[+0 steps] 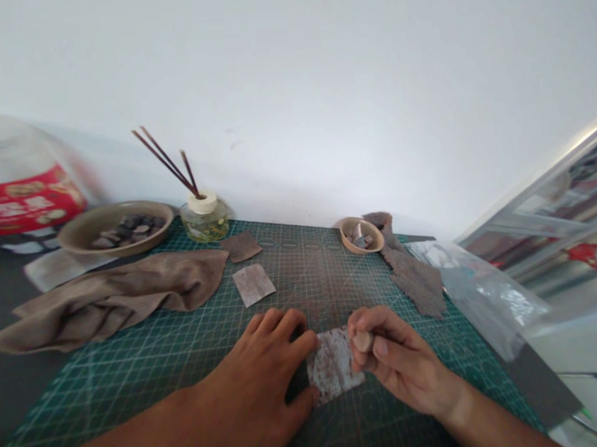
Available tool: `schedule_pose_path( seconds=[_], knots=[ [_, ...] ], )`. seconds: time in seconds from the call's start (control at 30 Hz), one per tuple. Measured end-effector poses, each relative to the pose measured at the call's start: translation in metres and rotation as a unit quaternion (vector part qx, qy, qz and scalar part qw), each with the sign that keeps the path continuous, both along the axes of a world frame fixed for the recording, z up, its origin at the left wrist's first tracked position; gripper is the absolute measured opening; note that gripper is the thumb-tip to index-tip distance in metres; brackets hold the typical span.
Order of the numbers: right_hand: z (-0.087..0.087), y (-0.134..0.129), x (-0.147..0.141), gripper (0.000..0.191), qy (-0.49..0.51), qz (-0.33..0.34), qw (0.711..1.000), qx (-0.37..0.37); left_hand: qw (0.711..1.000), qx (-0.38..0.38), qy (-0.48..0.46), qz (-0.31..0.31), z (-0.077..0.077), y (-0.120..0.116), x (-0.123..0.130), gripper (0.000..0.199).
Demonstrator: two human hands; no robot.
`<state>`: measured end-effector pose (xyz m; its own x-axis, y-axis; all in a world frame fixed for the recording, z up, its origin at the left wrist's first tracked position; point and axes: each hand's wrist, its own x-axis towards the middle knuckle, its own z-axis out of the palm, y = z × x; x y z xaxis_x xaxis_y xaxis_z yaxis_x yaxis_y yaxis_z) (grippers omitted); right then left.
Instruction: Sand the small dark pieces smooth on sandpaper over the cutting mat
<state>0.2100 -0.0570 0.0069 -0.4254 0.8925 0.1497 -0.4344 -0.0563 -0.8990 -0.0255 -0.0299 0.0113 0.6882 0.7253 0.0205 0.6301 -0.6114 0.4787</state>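
Two hands work low over a green cutting mat (185,343). The left hand (269,375) has its fingers curled and parted, fingertips and thumb touching the left edge of a stained pale square (334,363) that lies flat on the mat. The right hand (398,358), at the square's right side, pinches a small stone-like piece (363,341) (possibly clay; the blur hides its texture) between closed thumb and fingers. Beyond them sit a small bowl of pieces (362,235) and, farther left, a brown cloth (127,296).
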Motion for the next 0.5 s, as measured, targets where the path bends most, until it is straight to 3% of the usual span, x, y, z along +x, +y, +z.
schedule_pose_path(
  seconds=[0.13, 0.23, 0.3, 0.37, 0.43, 0.5],
  knots=[
    [0.0026, -0.0011, 0.0026, 0.015, -0.032, 0.002, 0.999, 0.028, 1.0, -0.002, -0.001, 0.002, -0.0002, 0.0001, 0.0002, 0.026],
    [0.0024, -0.0002, 0.0047, 0.016, -0.164, -0.029, 0.98, 0.113, 1.0, -0.001, 0.001, 0.0, -0.0004, 0.0011, 0.0014, 0.026],
    [0.0008, 0.0015, 0.0049, 0.019, -0.29, -0.059, 0.931, 0.215, 1.0, 0.003, -0.002, -0.001, -0.0015, 0.0019, 0.0023, 0.025],
    [-0.0016, 0.0032, 0.0042, 0.021, -0.401, -0.07, 0.86, 0.306, 1.0, 0.012, -0.005, 0.0, -0.0033, 0.0022, 0.0026, 0.026],
    [-0.0039, 0.0041, 0.0031, 0.019, -0.482, -0.061, 0.8, 0.351, 1.0, 0.019, -0.005, 0.001, -0.0052, 0.0018, 0.0022, 0.026],
    [-0.0057, 0.0037, 0.0018, 0.015, -0.534, -0.056, 0.761, 0.364, 1.0, 0.02, -0.004, 0.003, -0.0063, 0.0008, 0.0013, 0.026]
  ],
)
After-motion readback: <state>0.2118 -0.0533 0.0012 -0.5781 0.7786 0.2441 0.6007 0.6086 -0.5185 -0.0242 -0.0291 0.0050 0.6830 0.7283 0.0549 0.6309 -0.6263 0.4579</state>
